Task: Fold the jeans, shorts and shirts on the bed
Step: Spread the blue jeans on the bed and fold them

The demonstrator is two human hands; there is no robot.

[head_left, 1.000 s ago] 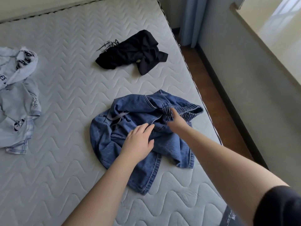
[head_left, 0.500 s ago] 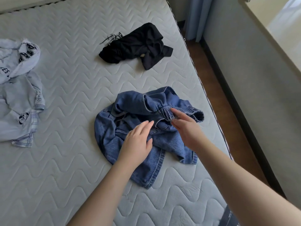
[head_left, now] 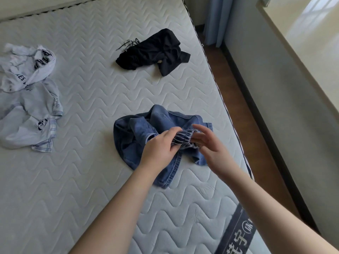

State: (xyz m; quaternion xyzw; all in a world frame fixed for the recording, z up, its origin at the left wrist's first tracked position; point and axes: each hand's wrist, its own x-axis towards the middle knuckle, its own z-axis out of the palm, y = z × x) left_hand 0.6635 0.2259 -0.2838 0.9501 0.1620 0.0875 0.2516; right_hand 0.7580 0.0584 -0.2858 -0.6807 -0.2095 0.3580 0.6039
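Bed: the quilted grey mattress point(head_left: 88, 180) fills most of the view, bare of sheets, with its right edge running along a strip of brown floor point(head_left: 244, 110).
Jeans: the crumpled blue denim jeans point(head_left: 135, 136) lie in a heap near the right edge of the bed, directly in front of the person, with a hemmed leg end trailing toward the near side.
Waistband: the gathered elastic waistband point(head_left: 185, 139) of the jeans is lifted off the heap between the two hands.
Left hand: the left hand point(head_left: 159, 149) pinches the left end of the waistband, thumb on top and fingers curled beneath the cloth.
Right hand: the right hand point(head_left: 211, 143) is at the right end of the waistband, fingers spread and partly extended around the fabric; whether it truly grips the cloth, I cannot tell.
Black garment: a bunched black garment point(head_left: 154, 50) sits farther up the bed, well apart from the jeans, with a thin cord or strings trailing at its upper left.
Light shirts: a rumpled pile of pale blue and white shirts point(head_left: 27, 99) with dark printed lettering lies at the left edge of the view, well apart from the other clothes.
Label: a dark fabric label point(head_left: 236, 233) with white characters lies on the near right corner of the mattress.
Curtain: a blue curtain point(head_left: 214, 19) hangs beyond the far right corner of the bed.
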